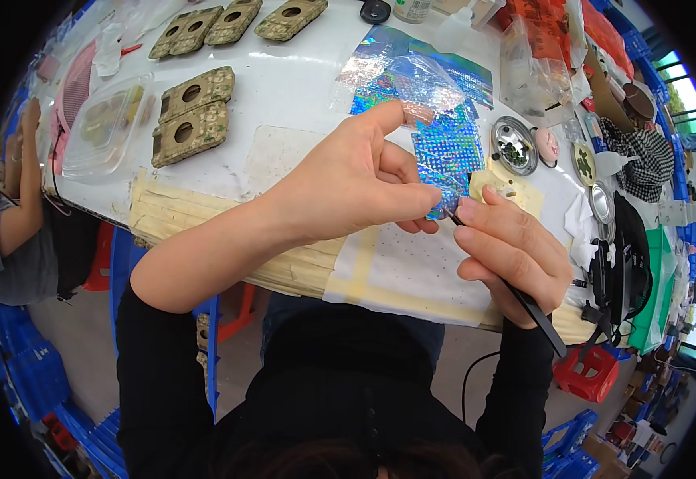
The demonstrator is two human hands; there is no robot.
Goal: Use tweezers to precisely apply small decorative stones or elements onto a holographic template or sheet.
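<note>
My left hand (364, 180) pinches the lower end of a shiny blue holographic sticker sheet (448, 145) between thumb and fingers. The sheet has a grid of small squares, and clear film (424, 84) lies over its far part. In my right hand (516, 251) is a pair of black tweezers (533, 306), gripped near the tip end with the back end pointing down toward me. The tweezer tips meet the sheet's near edge, close to my left thumb. Whether a tiny piece sits between the tips is too small to tell. White dotted paper (404, 267) lies beneath my hands.
Several camouflage-painted model tank hulls (191, 134) stand at the left and far left. Beside them is a clear plastic box (108, 124). On the right are a round metal dish (514, 145) with small dark parts, plastic bags (533, 76) and a green tray (655, 291). Another person's arm (22, 191) shows far left.
</note>
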